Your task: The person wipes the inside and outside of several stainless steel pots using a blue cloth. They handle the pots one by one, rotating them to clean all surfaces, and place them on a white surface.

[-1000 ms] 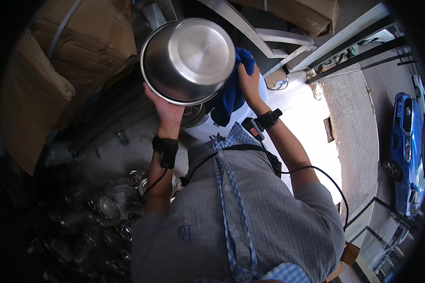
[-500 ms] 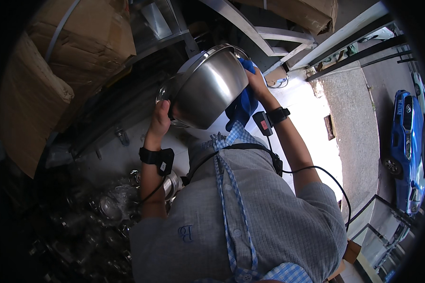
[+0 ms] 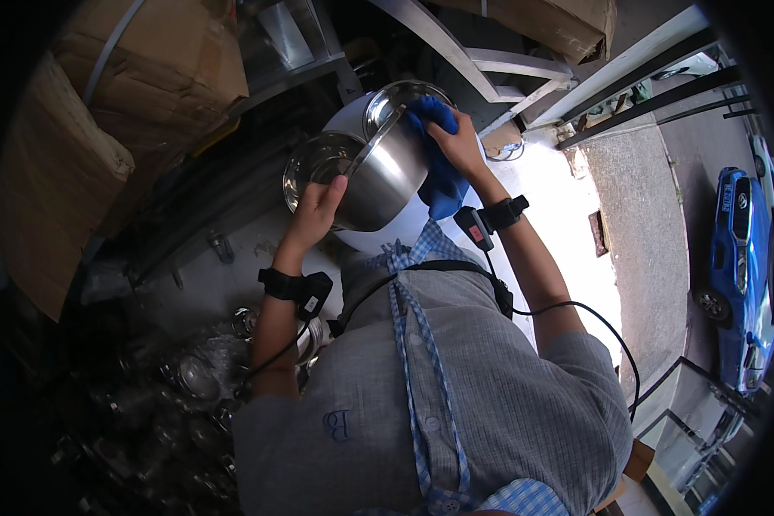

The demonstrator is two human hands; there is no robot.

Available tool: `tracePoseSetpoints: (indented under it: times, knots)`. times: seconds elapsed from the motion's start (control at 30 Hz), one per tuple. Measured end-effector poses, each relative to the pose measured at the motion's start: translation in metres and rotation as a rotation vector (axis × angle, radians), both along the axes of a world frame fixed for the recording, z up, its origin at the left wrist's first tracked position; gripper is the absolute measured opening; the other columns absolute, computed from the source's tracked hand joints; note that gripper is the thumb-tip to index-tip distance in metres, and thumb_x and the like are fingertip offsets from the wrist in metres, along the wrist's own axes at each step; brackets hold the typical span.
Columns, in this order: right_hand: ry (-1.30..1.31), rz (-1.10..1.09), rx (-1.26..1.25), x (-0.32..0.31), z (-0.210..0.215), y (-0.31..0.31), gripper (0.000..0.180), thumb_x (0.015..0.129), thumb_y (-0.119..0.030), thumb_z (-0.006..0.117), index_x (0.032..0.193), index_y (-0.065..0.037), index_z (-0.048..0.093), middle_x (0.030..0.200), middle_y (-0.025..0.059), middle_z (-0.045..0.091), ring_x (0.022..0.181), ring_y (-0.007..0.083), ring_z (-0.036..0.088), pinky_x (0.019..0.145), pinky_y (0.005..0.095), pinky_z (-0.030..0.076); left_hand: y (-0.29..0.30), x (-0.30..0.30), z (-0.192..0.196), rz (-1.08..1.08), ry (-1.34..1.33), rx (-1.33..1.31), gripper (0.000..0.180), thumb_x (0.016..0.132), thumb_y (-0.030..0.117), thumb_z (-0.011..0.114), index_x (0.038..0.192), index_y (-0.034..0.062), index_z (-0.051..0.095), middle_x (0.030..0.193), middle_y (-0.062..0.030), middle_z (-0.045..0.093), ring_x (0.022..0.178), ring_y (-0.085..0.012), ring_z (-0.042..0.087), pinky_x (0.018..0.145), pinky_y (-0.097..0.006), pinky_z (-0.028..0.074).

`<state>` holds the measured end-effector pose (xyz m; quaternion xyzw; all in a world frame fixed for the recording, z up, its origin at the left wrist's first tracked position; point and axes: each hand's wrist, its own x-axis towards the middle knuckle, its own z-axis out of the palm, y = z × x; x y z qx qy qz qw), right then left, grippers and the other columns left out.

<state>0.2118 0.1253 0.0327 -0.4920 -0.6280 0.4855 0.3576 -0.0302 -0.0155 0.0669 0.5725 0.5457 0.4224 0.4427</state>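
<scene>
A shiny steel bowl [image 3: 393,178] is tilted up on its side in front of me. My left hand [image 3: 320,206] is closed on its rim at the lower left, thumb on the outside wall. With my right hand [image 3: 461,148] I grip a blue cloth [image 3: 441,176] and hold it against the upper right of the bowl's rim. The cloth's loose end hangs down beside the wall. Behind the held bowl, two further steel bowls show in part: one at the left [image 3: 305,163] and another at the top [image 3: 408,93].
Cardboard boxes [image 3: 150,77] are stacked at the left. A metal frame [image 3: 456,47] stands ahead. Many steel pieces, some wrapped in plastic [image 3: 202,370], lie on the floor at lower left. A blue car [image 3: 740,275] is outside at right. A cable [image 3: 606,316] trails from my right side.
The held bowl has turned and tipped left, uncovering the bowls behind it. My left hand has moved right with its rim. My right hand and the cloth have shifted slightly left.
</scene>
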Motion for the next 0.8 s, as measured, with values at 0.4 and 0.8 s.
tracePoseSetpoints:
  times: [0.4,0.8]
  knots:
    - [-0.099,0.048,0.505,-0.042,0.05,-0.045,0.037,0.069,-0.011,0.069,0.105,-0.005,0.06,0.1,0.0148,0.059,0.091,0.0384,0.06,0.079,0.0394,0.049,0.018,0.02,0.004,0.122,-0.021,0.092,0.046,0.103,0.031,0.043,0.066,0.0038,0.046,0.063,0.0053,0.039,0.064,-0.0035,0.036,0.054,-0.027,0.029]
    - [-0.154,0.097,0.676,-0.039,0.059,-0.054,0.044,0.063,-0.014,0.073,0.104,-0.007,0.06,0.102,0.0119,0.058,0.09,0.0364,0.062,0.076,0.0398,0.051,0.014,0.022,-0.012,0.164,-0.135,0.081,0.047,0.102,0.032,0.044,0.065,0.0039,0.045,0.062,0.006,0.04,0.062,-0.0037,0.037,0.055,-0.027,0.029]
